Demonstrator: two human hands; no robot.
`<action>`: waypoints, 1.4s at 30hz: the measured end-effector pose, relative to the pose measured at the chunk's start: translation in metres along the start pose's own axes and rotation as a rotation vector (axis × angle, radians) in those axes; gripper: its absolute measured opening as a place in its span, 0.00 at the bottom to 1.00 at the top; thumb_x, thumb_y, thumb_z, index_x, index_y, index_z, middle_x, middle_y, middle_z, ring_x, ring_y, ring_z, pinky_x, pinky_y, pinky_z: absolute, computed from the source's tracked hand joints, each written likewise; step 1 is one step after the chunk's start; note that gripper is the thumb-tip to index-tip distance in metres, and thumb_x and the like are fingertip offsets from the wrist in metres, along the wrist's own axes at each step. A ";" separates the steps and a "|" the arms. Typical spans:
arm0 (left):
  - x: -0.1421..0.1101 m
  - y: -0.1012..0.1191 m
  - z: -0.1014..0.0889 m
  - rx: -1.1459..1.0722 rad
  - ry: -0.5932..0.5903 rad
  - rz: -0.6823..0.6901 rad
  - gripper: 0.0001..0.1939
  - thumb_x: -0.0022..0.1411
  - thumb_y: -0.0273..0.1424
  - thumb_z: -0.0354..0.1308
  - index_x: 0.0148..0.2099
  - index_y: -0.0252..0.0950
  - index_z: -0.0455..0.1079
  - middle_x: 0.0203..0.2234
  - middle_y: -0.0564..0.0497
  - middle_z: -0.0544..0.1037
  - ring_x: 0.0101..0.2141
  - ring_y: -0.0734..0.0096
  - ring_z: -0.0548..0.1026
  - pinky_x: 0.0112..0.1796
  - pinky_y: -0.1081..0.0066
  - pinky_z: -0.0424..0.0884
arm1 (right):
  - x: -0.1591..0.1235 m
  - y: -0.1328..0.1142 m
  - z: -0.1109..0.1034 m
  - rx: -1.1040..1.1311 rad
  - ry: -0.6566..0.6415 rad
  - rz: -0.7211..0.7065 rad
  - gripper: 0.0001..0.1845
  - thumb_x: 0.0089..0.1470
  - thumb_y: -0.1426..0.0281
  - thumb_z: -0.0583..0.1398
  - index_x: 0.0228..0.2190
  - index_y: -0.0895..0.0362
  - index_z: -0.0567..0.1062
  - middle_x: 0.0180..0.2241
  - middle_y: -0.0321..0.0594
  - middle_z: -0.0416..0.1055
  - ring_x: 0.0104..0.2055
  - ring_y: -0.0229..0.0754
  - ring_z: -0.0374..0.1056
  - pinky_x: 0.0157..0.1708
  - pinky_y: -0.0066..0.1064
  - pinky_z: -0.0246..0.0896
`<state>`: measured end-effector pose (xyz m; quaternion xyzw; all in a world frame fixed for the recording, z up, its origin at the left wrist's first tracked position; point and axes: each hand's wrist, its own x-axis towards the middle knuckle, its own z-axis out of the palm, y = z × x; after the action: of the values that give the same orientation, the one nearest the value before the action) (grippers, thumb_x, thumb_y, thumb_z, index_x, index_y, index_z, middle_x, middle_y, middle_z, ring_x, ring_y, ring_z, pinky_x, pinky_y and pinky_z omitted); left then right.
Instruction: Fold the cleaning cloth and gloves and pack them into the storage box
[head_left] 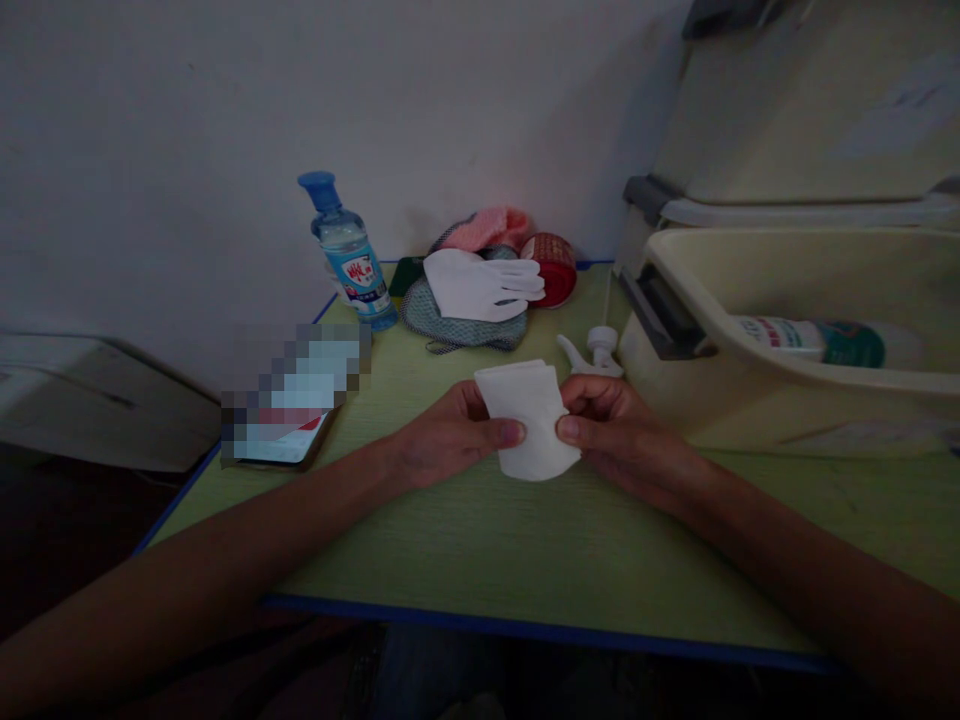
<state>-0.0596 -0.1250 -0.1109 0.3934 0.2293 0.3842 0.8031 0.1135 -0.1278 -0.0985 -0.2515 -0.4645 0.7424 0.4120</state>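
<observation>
A folded white cloth (531, 410) is pinched between my two hands above the table. Its top edge shows more than one layer and its lower edge is rounded; whether it is a folded glove I cannot tell. My left hand (469, 432) grips its left side, thumb in front and fingers mostly hidden behind. On the right side, my right hand (604, 425) holds the edge between thumb and curled fingers. Just beyond the right hand lies a white spray trigger head (600, 350). Farther back, a white glove (480, 285) rests on a grey-blue mesh cloth (465, 328).
A blue-capped bottle (352, 260) stands at the back left, near a lit phone (300, 400). Beside the glove are a pink cloth (495, 228) and a red roll (551, 270). Cream storage bins (690, 400) occupy the right; the lower one holds a bottle (851, 342).
</observation>
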 end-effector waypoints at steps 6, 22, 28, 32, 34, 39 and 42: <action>0.001 0.000 -0.001 0.023 0.033 0.022 0.19 0.35 0.31 0.74 0.34 0.35 0.76 0.25 0.53 0.80 0.28 0.76 0.76 0.34 0.77 0.70 | 0.000 0.003 -0.003 0.068 -0.002 0.064 0.09 0.35 0.69 0.71 0.22 0.55 0.77 0.21 0.28 0.73 0.23 0.26 0.67 0.26 0.19 0.61; 0.004 0.002 0.000 0.126 0.188 0.062 0.21 0.38 0.31 0.72 0.37 0.32 0.75 0.29 0.50 0.79 0.35 0.64 0.76 0.45 0.62 0.67 | 0.001 0.004 -0.003 0.007 0.122 0.063 0.16 0.39 0.67 0.69 0.26 0.54 0.67 0.25 0.28 0.68 0.28 0.31 0.64 0.29 0.23 0.58; 0.007 0.000 0.004 0.102 0.291 0.068 0.17 0.36 0.27 0.71 0.33 0.32 0.75 0.26 0.51 0.79 0.30 0.70 0.75 0.38 0.68 0.70 | 0.002 0.002 0.000 -0.045 0.259 0.042 0.15 0.39 0.68 0.68 0.26 0.55 0.66 0.23 0.29 0.65 0.26 0.32 0.62 0.27 0.26 0.57; 0.007 0.000 0.006 0.114 0.355 0.057 0.18 0.37 0.27 0.71 0.34 0.31 0.74 0.27 0.50 0.79 0.31 0.70 0.75 0.38 0.68 0.70 | 0.001 0.001 0.001 -0.125 0.284 0.029 0.16 0.38 0.67 0.67 0.25 0.54 0.64 0.24 0.29 0.66 0.26 0.32 0.62 0.25 0.25 0.56; 0.008 -0.001 0.007 0.123 0.414 0.069 0.18 0.37 0.28 0.71 0.34 0.30 0.74 0.29 0.49 0.79 0.31 0.69 0.75 0.38 0.67 0.69 | 0.000 0.001 0.001 -0.188 0.268 0.020 0.18 0.36 0.68 0.68 0.25 0.54 0.63 0.26 0.29 0.67 0.26 0.32 0.62 0.25 0.25 0.56; 0.008 -0.003 0.004 0.203 0.444 0.116 0.18 0.39 0.31 0.71 0.35 0.31 0.74 0.30 0.49 0.79 0.32 0.69 0.74 0.38 0.70 0.69 | -0.002 0.005 0.001 -0.290 0.338 0.006 0.17 0.41 0.68 0.66 0.27 0.52 0.60 0.26 0.30 0.67 0.26 0.33 0.64 0.24 0.25 0.58; 0.008 -0.003 0.003 0.372 0.466 0.117 0.18 0.41 0.32 0.70 0.37 0.31 0.74 0.30 0.49 0.79 0.30 0.70 0.74 0.34 0.72 0.69 | -0.002 0.007 0.001 -0.238 0.395 -0.042 0.17 0.42 0.69 0.65 0.26 0.52 0.58 0.28 0.31 0.69 0.30 0.35 0.68 0.29 0.27 0.63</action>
<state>-0.0516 -0.1212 -0.1120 0.4473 0.4509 0.4612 0.6196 0.1114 -0.1317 -0.1047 -0.4290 -0.4644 0.6100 0.4778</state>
